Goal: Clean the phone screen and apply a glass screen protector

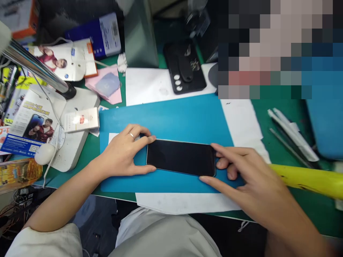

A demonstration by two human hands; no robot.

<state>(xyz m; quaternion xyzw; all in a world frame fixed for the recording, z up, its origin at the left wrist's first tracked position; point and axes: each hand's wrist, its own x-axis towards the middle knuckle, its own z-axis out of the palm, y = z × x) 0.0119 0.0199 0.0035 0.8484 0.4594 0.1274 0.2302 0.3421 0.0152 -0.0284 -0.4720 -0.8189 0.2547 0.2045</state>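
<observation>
A smartphone [181, 157] with a dark screen lies face up on a blue mat [171, 114], its long side running left to right. My left hand [124, 153], with a ring on one finger, grips the phone's left end, thumb on the near edge and index finger at the far corner. At the right end, my right hand [249, 175] pinches the phone between its thumb on the near edge and its index finger at the far corner. The other right fingers curl beside that end.
Behind the mat, a black phone case [184, 67] rests on white paper [144, 85]. To the left stand a lamp base [80, 142] and a small white box [81, 120]. On the right are tweezers [289, 146] and a yellow tube-like object [311, 178].
</observation>
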